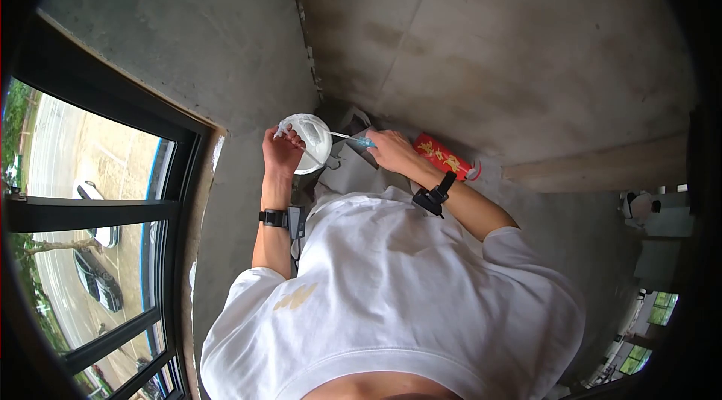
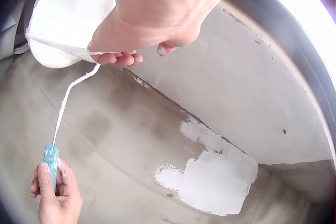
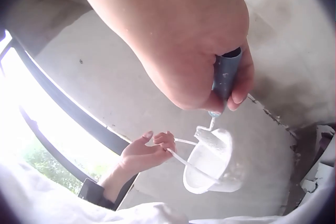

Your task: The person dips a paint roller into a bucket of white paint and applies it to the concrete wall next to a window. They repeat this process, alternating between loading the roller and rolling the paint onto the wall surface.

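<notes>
My left hand (image 1: 284, 152) has its fingers curled round the bail handle (image 3: 194, 166) of a white bucket (image 3: 237, 174). The bucket hangs tilted, with its mouth facing me in the head view, and white paint coats its inside. With my right hand (image 1: 392, 152) I grip the blue handle (image 3: 224, 77) of a paint roller. Its bent, paint-covered rod (image 2: 64, 103) reaches toward the bucket. In the right wrist view the white roller head (image 3: 214, 144) lies at the bucket's mouth; in the left wrist view it is hidden.
A bare wall (image 1: 481, 46) meets another wall in a corner ahead. One wall bears a patch of fresh white paint (image 2: 215, 182). To the left is a dark-framed window (image 1: 98, 212). Low by the wall, beyond my right forearm, lies a red box (image 1: 444, 155) with gold characters.
</notes>
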`<act>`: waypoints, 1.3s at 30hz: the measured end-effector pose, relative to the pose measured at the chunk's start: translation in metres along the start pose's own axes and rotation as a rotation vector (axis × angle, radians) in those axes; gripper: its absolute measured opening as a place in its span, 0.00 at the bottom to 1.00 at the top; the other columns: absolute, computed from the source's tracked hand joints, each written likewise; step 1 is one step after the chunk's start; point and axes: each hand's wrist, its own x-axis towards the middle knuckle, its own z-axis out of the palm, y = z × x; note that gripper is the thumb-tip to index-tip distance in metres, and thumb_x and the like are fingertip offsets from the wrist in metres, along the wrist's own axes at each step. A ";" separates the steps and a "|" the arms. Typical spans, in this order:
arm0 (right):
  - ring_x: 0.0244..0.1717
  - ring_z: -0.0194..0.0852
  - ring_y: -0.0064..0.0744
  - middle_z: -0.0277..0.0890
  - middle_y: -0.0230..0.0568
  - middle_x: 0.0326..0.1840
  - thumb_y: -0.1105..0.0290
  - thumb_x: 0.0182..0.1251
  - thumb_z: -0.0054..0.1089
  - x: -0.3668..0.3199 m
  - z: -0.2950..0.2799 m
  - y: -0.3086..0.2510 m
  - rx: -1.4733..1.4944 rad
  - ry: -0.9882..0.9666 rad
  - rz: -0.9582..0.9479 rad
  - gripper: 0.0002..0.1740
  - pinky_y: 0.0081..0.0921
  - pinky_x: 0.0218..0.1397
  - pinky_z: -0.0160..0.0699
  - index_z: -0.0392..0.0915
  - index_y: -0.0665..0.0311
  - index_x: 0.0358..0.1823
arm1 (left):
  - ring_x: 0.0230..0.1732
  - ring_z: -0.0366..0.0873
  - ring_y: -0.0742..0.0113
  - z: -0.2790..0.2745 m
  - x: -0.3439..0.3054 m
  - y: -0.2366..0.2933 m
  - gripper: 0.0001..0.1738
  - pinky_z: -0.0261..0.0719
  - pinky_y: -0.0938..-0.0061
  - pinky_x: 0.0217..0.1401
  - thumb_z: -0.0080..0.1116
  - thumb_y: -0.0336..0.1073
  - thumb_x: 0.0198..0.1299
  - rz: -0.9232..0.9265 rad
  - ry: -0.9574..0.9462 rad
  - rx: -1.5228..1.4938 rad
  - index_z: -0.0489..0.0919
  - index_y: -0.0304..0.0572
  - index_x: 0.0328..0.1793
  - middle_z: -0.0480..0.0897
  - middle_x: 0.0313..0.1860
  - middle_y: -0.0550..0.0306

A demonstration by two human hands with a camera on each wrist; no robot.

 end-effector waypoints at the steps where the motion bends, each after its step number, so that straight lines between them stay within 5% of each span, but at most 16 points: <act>1: 0.45 0.80 0.62 0.82 0.55 0.38 0.69 0.63 0.63 -0.004 -0.002 0.003 -0.002 0.002 0.001 0.10 0.54 0.46 0.76 0.76 0.66 0.42 | 0.30 0.66 0.68 -0.001 0.001 0.001 0.17 0.66 0.71 0.40 0.51 0.46 0.63 0.012 0.033 -0.010 0.77 0.39 0.38 0.71 0.27 0.61; 18: 0.43 0.81 0.59 0.82 0.51 0.39 0.69 0.65 0.60 -0.010 -0.039 -0.002 -0.053 0.040 -0.031 0.09 0.53 0.43 0.78 0.74 0.62 0.44 | 0.29 0.67 0.66 -0.012 -0.004 0.016 0.15 0.66 0.69 0.39 0.52 0.46 0.61 0.038 0.074 -0.161 0.74 0.40 0.34 0.72 0.26 0.60; 27: 0.43 0.79 0.61 0.81 0.54 0.36 0.67 0.67 0.59 0.022 -0.164 -0.025 -0.033 0.201 0.032 0.09 0.50 0.46 0.77 0.77 0.62 0.45 | 0.28 0.68 0.66 -0.019 -0.006 0.022 0.14 0.68 0.69 0.37 0.51 0.45 0.61 0.088 0.076 -0.135 0.74 0.42 0.32 0.72 0.24 0.60; 39: 0.40 0.79 0.63 0.80 0.58 0.33 0.63 0.67 0.59 0.177 -0.306 -0.043 -0.195 0.506 -0.056 0.13 0.51 0.44 0.77 0.81 0.68 0.38 | 0.27 0.71 0.65 -0.044 -0.032 0.038 0.15 0.68 0.69 0.36 0.52 0.46 0.62 0.147 0.133 -0.106 0.74 0.43 0.31 0.75 0.24 0.60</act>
